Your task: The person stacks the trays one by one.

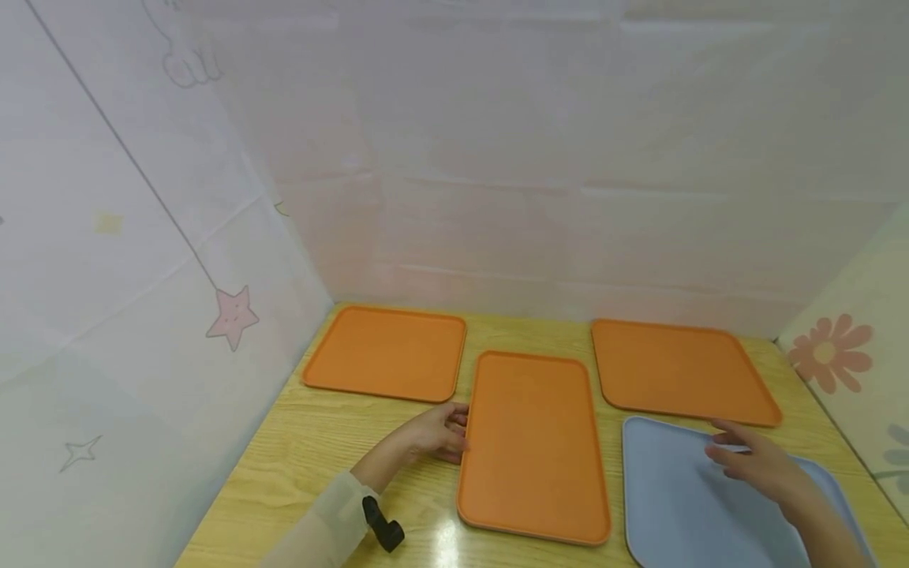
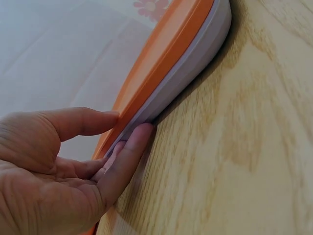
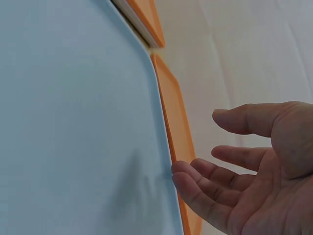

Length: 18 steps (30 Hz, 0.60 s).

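Observation:
My left hand (image 1: 435, 432) is at the left edge of an orange tray (image 1: 533, 450) set lengthwise in the middle of the table. In the left wrist view this orange tray lies stacked on a pale tray (image 2: 188, 61). The thumb (image 2: 100, 121) touches the orange rim, with the fingers (image 2: 128, 159) low along the edge beneath it, so the hand pinches the stack's side. My right hand (image 1: 763, 465) hovers over the far part of a blue tray (image 1: 682, 489), fingers apart and holding nothing. Its shadow falls on the blue surface.
One more orange tray (image 1: 390, 353) lies at the back left of the wooden table (image 1: 284, 457), another orange tray (image 1: 682, 371) at the back right. Printed wall sheets (image 1: 497, 158) close off the back and both sides. A black strap (image 1: 383, 525) hangs by the left sleeve.

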Tool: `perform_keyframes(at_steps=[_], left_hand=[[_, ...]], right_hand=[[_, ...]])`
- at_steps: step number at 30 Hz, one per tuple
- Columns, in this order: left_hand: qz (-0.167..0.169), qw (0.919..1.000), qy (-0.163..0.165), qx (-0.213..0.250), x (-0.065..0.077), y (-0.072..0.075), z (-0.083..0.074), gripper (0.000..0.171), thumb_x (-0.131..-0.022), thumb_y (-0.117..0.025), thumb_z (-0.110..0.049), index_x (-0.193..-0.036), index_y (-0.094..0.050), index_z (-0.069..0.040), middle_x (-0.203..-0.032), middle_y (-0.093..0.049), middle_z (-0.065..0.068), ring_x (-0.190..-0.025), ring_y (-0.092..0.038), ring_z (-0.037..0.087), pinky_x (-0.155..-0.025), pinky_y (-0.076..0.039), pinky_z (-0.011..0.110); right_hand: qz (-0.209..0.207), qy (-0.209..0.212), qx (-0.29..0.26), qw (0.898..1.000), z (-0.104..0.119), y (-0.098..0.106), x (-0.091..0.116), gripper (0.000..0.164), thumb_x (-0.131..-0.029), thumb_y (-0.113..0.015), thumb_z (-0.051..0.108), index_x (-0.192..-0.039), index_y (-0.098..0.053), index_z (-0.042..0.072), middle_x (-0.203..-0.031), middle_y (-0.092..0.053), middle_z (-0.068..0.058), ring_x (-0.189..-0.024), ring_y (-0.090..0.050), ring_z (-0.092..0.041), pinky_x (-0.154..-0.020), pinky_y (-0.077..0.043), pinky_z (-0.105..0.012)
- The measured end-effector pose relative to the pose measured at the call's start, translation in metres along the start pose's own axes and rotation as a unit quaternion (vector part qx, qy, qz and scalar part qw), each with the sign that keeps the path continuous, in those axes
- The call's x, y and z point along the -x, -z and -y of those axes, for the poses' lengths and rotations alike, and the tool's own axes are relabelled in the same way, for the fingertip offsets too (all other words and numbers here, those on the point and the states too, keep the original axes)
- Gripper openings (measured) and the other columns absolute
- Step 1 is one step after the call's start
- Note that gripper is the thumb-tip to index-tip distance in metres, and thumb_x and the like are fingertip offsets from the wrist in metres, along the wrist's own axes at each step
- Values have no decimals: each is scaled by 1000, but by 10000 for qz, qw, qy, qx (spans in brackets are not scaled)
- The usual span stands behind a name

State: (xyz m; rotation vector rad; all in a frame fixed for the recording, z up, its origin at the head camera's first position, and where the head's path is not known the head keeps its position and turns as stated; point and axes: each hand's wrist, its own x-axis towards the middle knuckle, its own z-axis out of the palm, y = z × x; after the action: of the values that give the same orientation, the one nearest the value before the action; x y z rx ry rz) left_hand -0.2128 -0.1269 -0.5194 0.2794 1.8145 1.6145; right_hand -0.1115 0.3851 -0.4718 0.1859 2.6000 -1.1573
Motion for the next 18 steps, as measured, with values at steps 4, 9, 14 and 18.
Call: perform_keyframes(at_steps=[4,9,14,18], left_hand=[[34,10000,61,70,0,3,0,77,-89,-68,8,-155,-28,5,-137,-46,23,-103,-62,27,-87,-57,57],[55,9998,111,181,1,6,-1,77,-89,-67,9,-155,-28,4,-136,-46,21,-102,-63,27,-88,-58,55],[51,9997,130,220,1,5,0,77,-90,-67,8,-156,-27,4,-137,-44,21,-101,-63,27,-88,-57,55],[49,9997,99,209,0,3,1,78,-89,-66,9,-156,-26,5,-136,-45,21,-102,-63,28,-86,-59,54]], right_hand=[[-13,-123,220,9997,-15,14,9,77,-104,-57,34,-150,-22,-18,-139,-41,-44,-116,-58,-45,-83,-60,-34],[8,-498,436,9978,-33,28,15,85,-104,-56,41,-149,-16,-20,-140,-35,-47,-114,-59,-49,-87,-58,-47],[-192,-553,718,9957,-52,37,18,89,-103,-56,44,-147,-16,-22,-141,-32,-49,-117,-53,-57,-83,-58,-48],[-378,-598,1186,9904,-65,43,21,90,-102,-56,47,-144,-19,-23,-138,-35,-49,-118,-49,-63,-82,-56,-55]])
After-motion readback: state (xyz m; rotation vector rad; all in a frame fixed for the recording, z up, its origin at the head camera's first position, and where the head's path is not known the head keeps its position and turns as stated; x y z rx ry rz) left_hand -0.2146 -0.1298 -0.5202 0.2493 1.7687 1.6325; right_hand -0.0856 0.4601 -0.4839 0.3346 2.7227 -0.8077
